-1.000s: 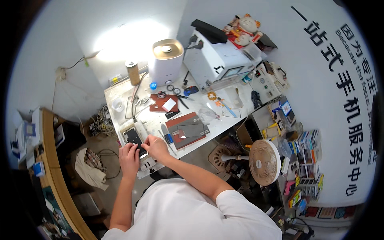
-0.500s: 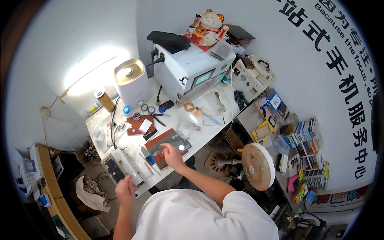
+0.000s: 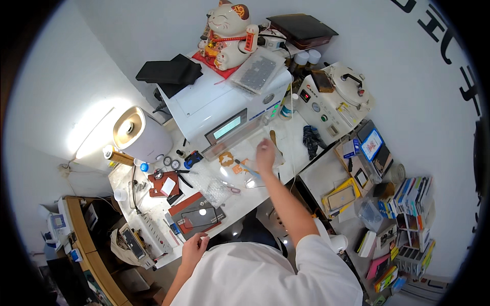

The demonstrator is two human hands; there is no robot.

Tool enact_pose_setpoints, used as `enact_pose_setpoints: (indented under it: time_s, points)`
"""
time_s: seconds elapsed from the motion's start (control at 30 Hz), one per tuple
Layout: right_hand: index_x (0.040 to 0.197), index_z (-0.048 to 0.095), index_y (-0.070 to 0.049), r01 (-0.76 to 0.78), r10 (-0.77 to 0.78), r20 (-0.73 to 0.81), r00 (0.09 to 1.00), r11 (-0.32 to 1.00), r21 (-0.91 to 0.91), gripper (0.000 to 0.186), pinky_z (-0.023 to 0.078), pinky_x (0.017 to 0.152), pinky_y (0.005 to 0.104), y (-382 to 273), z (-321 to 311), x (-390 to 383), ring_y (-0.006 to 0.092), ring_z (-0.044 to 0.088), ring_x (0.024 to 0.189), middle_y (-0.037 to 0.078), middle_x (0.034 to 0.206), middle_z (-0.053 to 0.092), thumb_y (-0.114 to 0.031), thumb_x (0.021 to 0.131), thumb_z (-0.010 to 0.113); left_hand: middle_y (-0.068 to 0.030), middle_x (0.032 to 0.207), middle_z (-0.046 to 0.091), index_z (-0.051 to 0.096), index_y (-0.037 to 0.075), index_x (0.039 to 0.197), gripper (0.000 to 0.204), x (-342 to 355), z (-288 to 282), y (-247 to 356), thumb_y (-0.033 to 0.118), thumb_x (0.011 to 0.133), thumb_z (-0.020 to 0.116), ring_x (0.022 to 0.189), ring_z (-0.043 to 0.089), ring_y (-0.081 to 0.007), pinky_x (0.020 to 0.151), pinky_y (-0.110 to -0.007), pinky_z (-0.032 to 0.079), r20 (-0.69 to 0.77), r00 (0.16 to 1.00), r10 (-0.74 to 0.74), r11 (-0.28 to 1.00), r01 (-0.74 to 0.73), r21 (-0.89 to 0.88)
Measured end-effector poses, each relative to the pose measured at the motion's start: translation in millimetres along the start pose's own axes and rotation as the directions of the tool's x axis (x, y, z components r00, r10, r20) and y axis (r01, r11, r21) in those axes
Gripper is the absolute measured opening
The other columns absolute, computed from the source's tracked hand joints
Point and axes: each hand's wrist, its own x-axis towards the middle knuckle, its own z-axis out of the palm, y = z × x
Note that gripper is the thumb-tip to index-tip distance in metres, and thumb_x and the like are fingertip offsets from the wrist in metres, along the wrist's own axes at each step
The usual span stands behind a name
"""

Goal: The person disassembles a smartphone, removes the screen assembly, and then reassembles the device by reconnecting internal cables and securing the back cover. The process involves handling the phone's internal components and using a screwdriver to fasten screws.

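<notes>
Brown-handled brush lies toward the right end of the white desk. Right hand just beside it, fingers bent inward; cannot tell whether they grasp anything. Blue-handled tool near that hand. Left hand at the desk's front edge, near the red-and-grey mat; fingers curled, grasp unclear. Dark smartphone at front left corner, beside white power strip.

Wide fisheye view from head height, looking down, workbench near ahead
</notes>
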Motion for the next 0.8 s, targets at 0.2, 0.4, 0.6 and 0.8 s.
enact_pose_setpoints:
  time_s: [0.2, 0.4, 0.6, 0.8]
  points:
    - [0.107, 0.066, -0.004, 0.102, -0.069, 0.189, 0.980, 0.980, -0.172, 0.030, 0.052, 0.076, 0.0462, 13.7, -1.5, 116.9, 0.0354, 0.067, 0.088, 0.017, 0.093, 0.069, -0.029, 0.090, 0.063, -0.0127, 0.073, 0.066, 0.064, 0.005, 0.112, 0.032, -4.9, 9.1, -30.0, 0.030, 0.091, 0.067, 0.067, 0.065, -0.0284, 0.061, -0.040, 0.050, 0.056, 0.996, -0.069, 0.986, 0.059, 0.158]
    - [0.097, 0.067, -0.008, 0.305, -0.179, 0.335, 0.925, 0.875, -0.375, 0.029, 0.052, 0.069, 0.0502, 14.6, -7.4, 135.7, 0.0383, 0.067, 0.081, 0.017, 0.086, 0.070, -0.036, 0.093, 0.060, -0.0161, 0.091, 0.069, 0.061, 0.008, 0.120, 0.037, -14.9, 23.6, -50.2, 0.033, 0.092, 0.064, 0.086, 0.067, -0.0336, 0.072, -0.043, 0.052, 0.150, 0.976, -0.159, 0.935, 0.101, 0.340]
    - [0.095, 0.067, -0.010, 0.331, -0.170, 0.362, 0.916, 0.832, -0.446, 0.026, 0.052, 0.067, 0.0510, 9.7, -8.8, 131.0, 0.0380, 0.067, 0.082, 0.016, 0.087, 0.070, -0.035, 0.094, 0.058, -0.0177, 0.100, 0.068, 0.060, 0.008, 0.121, 0.039, -14.8, 21.4, -39.8, 0.035, 0.094, 0.060, 0.094, 0.066, -0.0366, 0.079, -0.046, 0.052, 0.177, 0.950, -0.259, 0.927, 0.193, 0.320]
    - [0.091, 0.065, -0.009, 0.358, -0.202, 0.341, 0.918, 0.791, -0.496, 0.026, 0.053, 0.067, 0.0506, 4.4, -7.0, 128.5, 0.0371, 0.068, 0.081, 0.015, 0.085, 0.069, -0.033, 0.095, 0.056, -0.0179, 0.100, 0.068, 0.059, 0.009, 0.122, 0.039, -10.8, 29.1, -51.4, 0.034, 0.092, 0.062, 0.094, 0.066, -0.0373, 0.078, -0.046, 0.053, 0.198, 0.962, -0.185, 0.938, 0.113, 0.327]
